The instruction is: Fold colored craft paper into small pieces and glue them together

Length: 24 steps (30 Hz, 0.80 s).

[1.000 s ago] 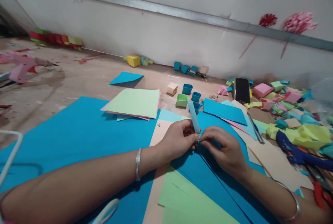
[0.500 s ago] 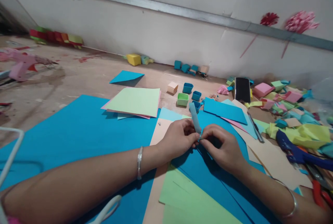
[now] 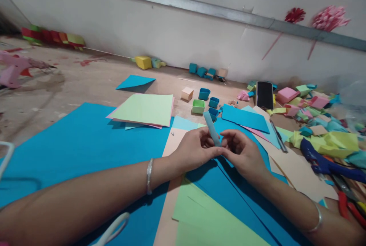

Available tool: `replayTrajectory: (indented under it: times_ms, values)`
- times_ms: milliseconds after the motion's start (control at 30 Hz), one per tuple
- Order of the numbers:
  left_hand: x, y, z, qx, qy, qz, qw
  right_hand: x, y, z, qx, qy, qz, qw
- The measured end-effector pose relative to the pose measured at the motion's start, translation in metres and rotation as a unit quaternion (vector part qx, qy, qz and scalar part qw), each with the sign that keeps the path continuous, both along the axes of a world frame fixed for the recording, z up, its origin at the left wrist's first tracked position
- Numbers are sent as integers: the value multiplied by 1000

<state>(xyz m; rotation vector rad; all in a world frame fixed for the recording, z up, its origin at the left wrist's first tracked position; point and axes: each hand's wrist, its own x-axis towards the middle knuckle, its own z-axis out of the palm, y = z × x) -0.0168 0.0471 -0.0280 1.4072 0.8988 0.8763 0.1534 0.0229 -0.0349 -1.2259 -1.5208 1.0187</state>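
A narrow light blue paper strip (image 3: 211, 126) stands up between my hands, with its lower end pinched. My left hand (image 3: 197, 145) grips the strip, its thumb laid along the bottom. My right hand (image 3: 241, 150) meets it there, thumb tip against the left thumb and fingers curled at the strip's lower end. Beneath both hands lie large blue sheets (image 3: 137, 147) and light green paper (image 3: 206, 211). Just beyond the fingers are small open paper boxes, one green (image 3: 198, 106) and several blue (image 3: 204, 93).
A black phone (image 3: 264, 95) and a heap of paper pieces (image 3: 323, 124) lie at the right, near blue-handled pliers (image 3: 317, 158) and a pen-like cutter (image 3: 278, 135). A pink glue gun (image 3: 14, 69) rests at far left. Stacked sheets (image 3: 145, 109) lie beyond my left forearm.
My right thumb has shifted to touch my left thumb at the strip's bottom, and the strip leans a little more to the left. The whole view has moved slightly.
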Motion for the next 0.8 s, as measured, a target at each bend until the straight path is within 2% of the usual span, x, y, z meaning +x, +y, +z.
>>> replayTrajectory:
  times_ms: [200, 300, 433, 600, 700, 800]
  values:
    - [1, -3, -3, -26, 16, 19, 999, 3, -4, 0, 71, -93, -9, 993]
    - [-1, -4, -1, 23, 47, 33, 998, 3, -5, 0, 84, -105, -11, 991]
    - [-4, -7, 7, 117, 160, 54, 979, 1, -6, 3, 81, -101, -1, 992]
    - [-4, -11, 9, 165, 185, 61, 967, -1, -10, 7, 199, -203, -13, 959]
    - [-3, -12, 7, 162, 164, 39, 972, -2, -11, 6, 170, -200, -35, 964]
    - [-3, -12, 6, 137, 141, 28, 980, -4, -12, 3, 114, -141, -53, 982]
